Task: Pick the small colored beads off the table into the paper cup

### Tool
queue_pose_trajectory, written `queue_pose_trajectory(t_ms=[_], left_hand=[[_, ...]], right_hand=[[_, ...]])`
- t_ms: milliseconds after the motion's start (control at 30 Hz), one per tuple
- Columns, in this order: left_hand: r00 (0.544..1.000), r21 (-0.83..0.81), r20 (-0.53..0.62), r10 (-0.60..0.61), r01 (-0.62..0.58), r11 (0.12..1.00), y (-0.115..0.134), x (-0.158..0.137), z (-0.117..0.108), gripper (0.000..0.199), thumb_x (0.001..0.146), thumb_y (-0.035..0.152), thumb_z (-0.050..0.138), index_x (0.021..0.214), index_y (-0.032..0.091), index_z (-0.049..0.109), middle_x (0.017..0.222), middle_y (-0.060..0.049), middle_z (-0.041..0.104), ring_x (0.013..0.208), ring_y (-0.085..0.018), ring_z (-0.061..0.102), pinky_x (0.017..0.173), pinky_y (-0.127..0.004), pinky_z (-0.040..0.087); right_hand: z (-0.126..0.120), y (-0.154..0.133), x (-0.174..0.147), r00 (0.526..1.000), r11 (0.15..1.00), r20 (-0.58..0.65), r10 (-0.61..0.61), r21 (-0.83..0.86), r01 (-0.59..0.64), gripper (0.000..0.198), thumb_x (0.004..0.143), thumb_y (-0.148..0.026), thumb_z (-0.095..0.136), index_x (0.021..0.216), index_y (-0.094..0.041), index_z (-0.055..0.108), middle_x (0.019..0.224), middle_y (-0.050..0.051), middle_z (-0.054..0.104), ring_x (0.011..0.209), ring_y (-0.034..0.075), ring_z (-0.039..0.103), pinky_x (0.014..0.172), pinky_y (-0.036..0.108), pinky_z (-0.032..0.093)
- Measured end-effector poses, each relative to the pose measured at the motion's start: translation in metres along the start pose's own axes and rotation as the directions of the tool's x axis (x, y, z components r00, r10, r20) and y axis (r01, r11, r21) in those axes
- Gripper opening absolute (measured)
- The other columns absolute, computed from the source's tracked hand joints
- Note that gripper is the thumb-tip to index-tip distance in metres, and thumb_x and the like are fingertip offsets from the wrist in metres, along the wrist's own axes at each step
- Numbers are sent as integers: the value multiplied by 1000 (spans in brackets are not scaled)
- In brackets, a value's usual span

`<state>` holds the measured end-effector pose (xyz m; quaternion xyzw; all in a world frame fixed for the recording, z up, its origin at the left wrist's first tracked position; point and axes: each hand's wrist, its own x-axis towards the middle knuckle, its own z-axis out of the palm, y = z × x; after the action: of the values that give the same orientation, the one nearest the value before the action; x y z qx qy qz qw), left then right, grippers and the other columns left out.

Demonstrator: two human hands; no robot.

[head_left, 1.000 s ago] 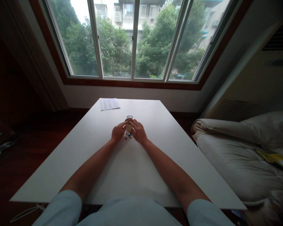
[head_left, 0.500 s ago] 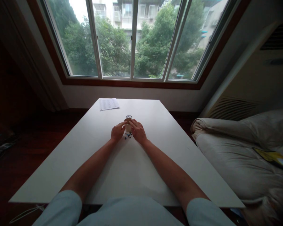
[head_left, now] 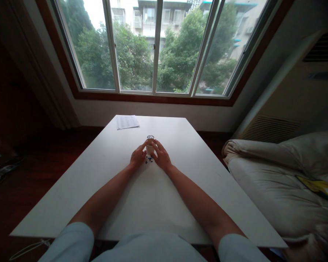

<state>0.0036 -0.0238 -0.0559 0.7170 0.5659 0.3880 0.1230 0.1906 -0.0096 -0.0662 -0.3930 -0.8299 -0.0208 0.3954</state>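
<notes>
A small beige paper cup [head_left: 150, 149] stands upright on the white table, between my two hands. My left hand [head_left: 138, 156] curves round the cup's left side, its fingertips against the wall near the rim. From the right, my right hand [head_left: 162, 156] wraps the other side, fingers bent at the upper wall and thumb lower down. Several small dark blue and black pieces [head_left: 149, 160] lie scattered on the table just in front of the cup. Right behind the cup shows a dark-rimmed round object [head_left: 150, 137], partly hidden and too small to name.
Printed paper sheets [head_left: 128, 122] lie at the far left corner of the white table [head_left: 158, 203]. A wide window [head_left: 153, 51] is beyond the table. To the right is a pale padded cushion or sofa [head_left: 259, 182] with a yellow item on it.
My right fingers have shifted from over the cup's rim to its side, so more of the cup shows. Both hands remain at the cup. The view has tilted up slightly.
</notes>
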Motion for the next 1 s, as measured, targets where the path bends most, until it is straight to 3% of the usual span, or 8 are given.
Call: queue_pose_trajectory(t_ms=[133,233,367,433,533,667,833,1000], left_hand=[[999,-19,-9,-45,45,999,-4,0,2,75,89,10,49,158,33,30,140,-2,61,107,-19,65,99,-34,51],[997,-42,-52,-63,61,997,-11,1,5,75,89,13,49,159,31,27,137,-3,62,100,-17,66,94,-32,52],[990,-32,-113,-88,85,996,-21,4,8,68,89,12,47,154,28,38,132,-4,64,102,-18,65,94,-32,52],[986,-31,-128,-110,106,994,-27,6,8,64,88,11,46,150,26,45,130,-5,65,103,-18,64,95,-32,51],[978,-43,-137,-155,151,988,-34,8,8,57,87,10,47,143,22,53,127,-7,66,103,-19,64,96,-33,51],[970,-53,-149,-193,187,981,-39,9,8,48,87,11,48,132,21,62,120,-7,69,102,-19,64,97,-34,51],[975,-35,-128,-180,177,984,-38,9,9,41,87,11,48,121,21,67,117,-6,70,104,-19,64,98,-34,50],[980,-11,-89,-176,176,984,-37,9,9,36,89,12,48,117,20,68,117,-7,70,103,-19,65,99,-34,49]], right_hand=[[-9,-9,1,998,1000,-66,-20,9,21,52,100,-30,48,151,-23,42,155,12,39,143,27,37,115,48,40],[-14,-15,0,996,999,-79,-40,5,41,39,102,-30,46,139,-22,55,139,13,53,130,27,48,109,45,44],[-12,-21,-3,990,995,102,-97,-19,99,27,103,-31,45,112,-22,69,105,10,66,100,22,60,92,36,48],[-8,-22,-4,967,993,230,-107,-26,116,27,103,-33,46,110,-22,70,97,7,67,91,20,61,85,32,47],[-3,-21,-5,926,994,369,-79,-42,102,31,100,-38,54,125,-25,66,104,7,69,90,18,64,80,28,46],[-2,-21,-5,895,994,443,-54,-58,88,47,95,-45,61,139,-26,58,120,9,66,101,21,64,84,28,46],[-3,-21,-5,864,993,501,-52,-63,96,40,94,-44,63,131,-28,64,115,8,67,108,22,62,86,28,46],[1,-18,-6,894,994,444,-65,-46,95,24,97,-34,60,118,-28,70,107,6,67,103,19,62,83,27,46]])
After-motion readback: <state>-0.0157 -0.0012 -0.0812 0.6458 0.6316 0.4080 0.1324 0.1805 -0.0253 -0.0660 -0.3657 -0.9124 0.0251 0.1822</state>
